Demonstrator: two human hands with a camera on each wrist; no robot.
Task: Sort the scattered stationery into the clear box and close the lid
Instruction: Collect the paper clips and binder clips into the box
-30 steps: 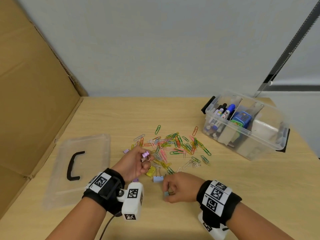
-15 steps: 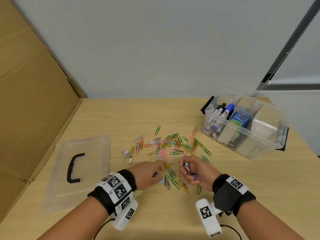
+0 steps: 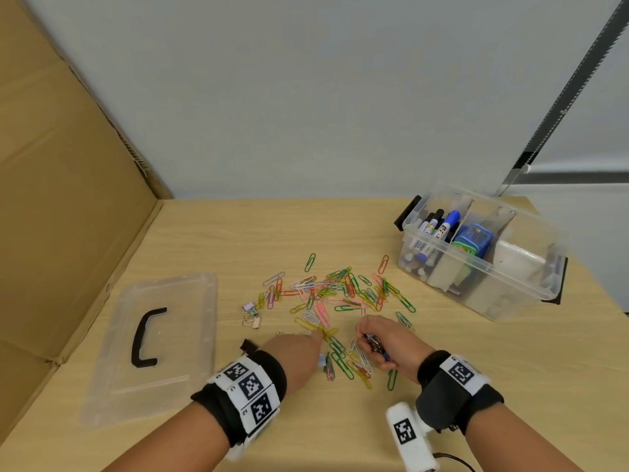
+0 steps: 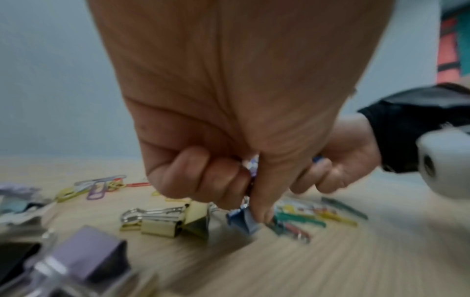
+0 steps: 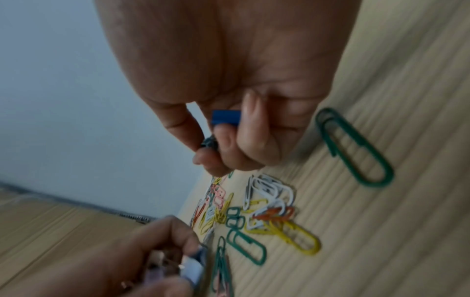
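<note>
Coloured paper clips [image 3: 343,294] lie scattered across the middle of the table. My left hand [image 3: 318,356] is palm down at the near edge of the pile and pinches a light blue binder clip [image 4: 241,220] that touches the table; more clips seem tucked in its curled fingers. My right hand [image 3: 371,342] grips a dark blue binder clip [image 5: 226,118] and a darker one [image 5: 209,143] in curled fingers. The clear box [image 3: 531,287] stands open at the right with markers [image 3: 439,226] inside. Its lid [image 3: 190,338] lies flat at the left.
Yellow binder clips [image 4: 172,220] and a purple one [image 4: 86,259] lie just left of my left hand. More small binder clips [image 3: 251,315] sit between the lid and the pile. A cardboard wall [image 3: 61,199] runs along the left side.
Both hands have moved right and forward into the near paper clips. The left wrist has turned palm down, and the right hand now holds clips up off the table.
</note>
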